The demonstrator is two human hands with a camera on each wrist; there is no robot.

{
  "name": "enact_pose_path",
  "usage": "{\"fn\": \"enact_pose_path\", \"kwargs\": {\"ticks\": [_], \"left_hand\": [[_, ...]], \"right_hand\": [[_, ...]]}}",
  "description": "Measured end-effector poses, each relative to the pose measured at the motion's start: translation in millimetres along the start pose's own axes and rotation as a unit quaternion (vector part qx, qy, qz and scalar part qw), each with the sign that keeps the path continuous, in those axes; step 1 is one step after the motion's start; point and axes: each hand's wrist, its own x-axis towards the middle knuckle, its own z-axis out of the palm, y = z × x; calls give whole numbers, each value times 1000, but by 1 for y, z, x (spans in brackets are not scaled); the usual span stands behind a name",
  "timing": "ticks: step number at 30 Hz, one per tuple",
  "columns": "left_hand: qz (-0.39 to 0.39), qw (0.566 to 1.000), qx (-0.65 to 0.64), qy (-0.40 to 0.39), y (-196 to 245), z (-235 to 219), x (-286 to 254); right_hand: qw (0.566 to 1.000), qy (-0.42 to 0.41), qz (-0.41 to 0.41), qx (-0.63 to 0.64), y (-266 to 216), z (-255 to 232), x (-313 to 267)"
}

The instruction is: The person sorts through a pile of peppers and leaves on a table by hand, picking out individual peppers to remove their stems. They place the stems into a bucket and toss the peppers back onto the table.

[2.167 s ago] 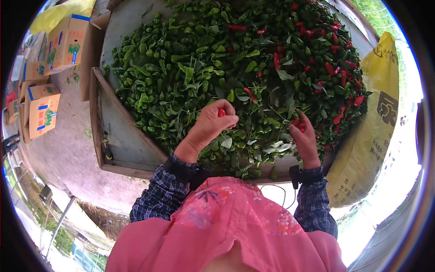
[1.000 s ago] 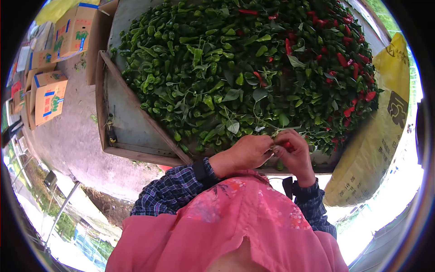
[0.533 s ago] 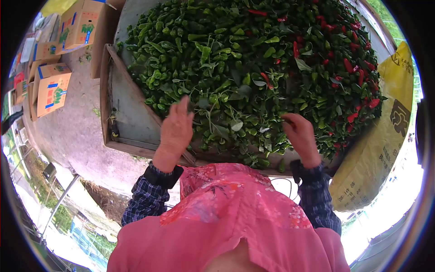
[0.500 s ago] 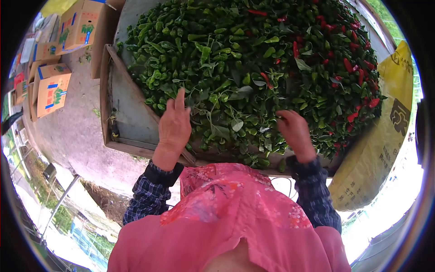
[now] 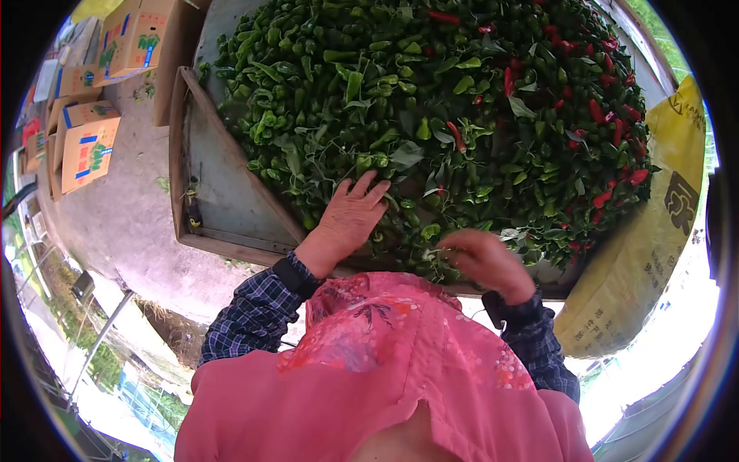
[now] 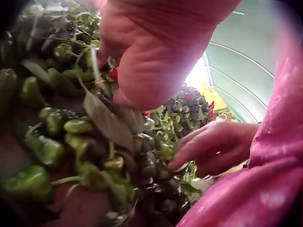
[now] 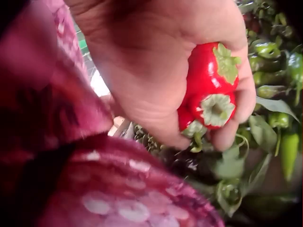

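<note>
A heap of green peppers (image 5: 308,100), mixed with leaves and stems, covers much of the tray (image 5: 219,246); red peppers (image 5: 596,112) gather on its right side. My left hand (image 5: 344,221) rests on the heap's near part, fingers spread over peppers and leaves. In the left wrist view, the palm side of this hand (image 6: 151,56) hangs over green peppers (image 6: 45,149). To its right, near the tray's front edge, is my right hand (image 5: 489,263), slightly blurred. The right wrist view shows its fingers curled round several red peppers (image 7: 212,71) with green caps.
A wooden strip (image 5: 239,154) crosses the tray's left corner, with a small dark tool (image 5: 192,212) beside it. Cardboard boxes (image 5: 88,150) stand on the ground at left. A yellow sack (image 5: 639,262) lies along the tray's right side.
The hands met near the front edge about a second ago, then separated. Since then my left hand has come down onto the heap farther right, and my right hand has drawn closer to the body.
</note>
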Motion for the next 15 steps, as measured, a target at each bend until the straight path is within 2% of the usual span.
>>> {"fn": "enact_pose_path", "kwargs": {"ticks": [1,2,4,7,8,9,10,12,13,15], "left_hand": [[1,1000,2,-2,0,-3,-1],[2,999,25,-29,-1,-6,0],[4,997,48,-53,1,-13,4],[-8,998,-2,-67,6,-23,8],[-9,999,-41,-17,4,-25,10],[-10,996,-79,33,2,-28,13],[-13,996,-76,34,-2,-34,19],[-56,971,-166,165,-7,-50,34],[-56,970,-165,166,-5,-58,43],[-142,956,-184,179,1,-70,65]], "right_hand": [[997,40,52,34,-1,-10,6],[997,43,51,36,2,-14,15],[965,186,60,-176,8,-21,36],[960,169,45,-220,21,-5,67],[960,169,42,-219,22,2,71],[961,123,62,-238,22,8,77],[960,78,81,-257,22,14,82],[958,98,79,-256,23,25,84],[956,118,82,-256,23,30,82],[962,130,69,-228,20,33,78]]}}
